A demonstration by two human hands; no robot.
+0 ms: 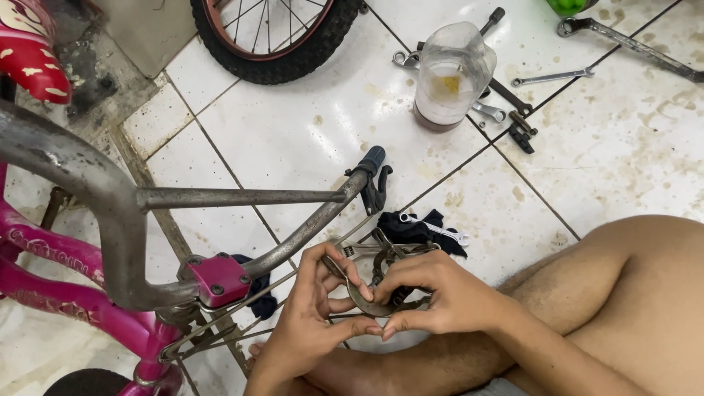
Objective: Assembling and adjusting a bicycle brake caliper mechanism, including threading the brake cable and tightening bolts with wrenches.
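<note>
Rusty curved metal part, looks like a bike brake caliper [375,299], sits between both hands just in front of the crossed bare legs, low centre of frame. L hand [312,315] grips its left end, thumb and fingers pinched round the metal; R hand [433,293] covers the right side, fingertips pressing on the arm of the part, so both hands are closed on it and nearly touching each other. Can't tell exactly how many pieces the part has, fingers hide some. Behind the hands, on the white tiled floor [293,125], a dark rag [422,229] w/ a small wrench [436,229] lying on it. Left of frame: pink kid's bike frame [66,293] w/ grey handlebar [242,198], pink stem clamp [218,280], black grip and brake lever [374,180] at the bar end, thin cables running down toward the hands. Top: black tyre and spoked wheel [275,37]. Upper right, well apart from the hands: cut clear plastic bottle [451,77] w/ some yellowish residue inside, standing among several spanners [554,76] and a long tool [631,48]. Floor stained and grimy there.
</note>
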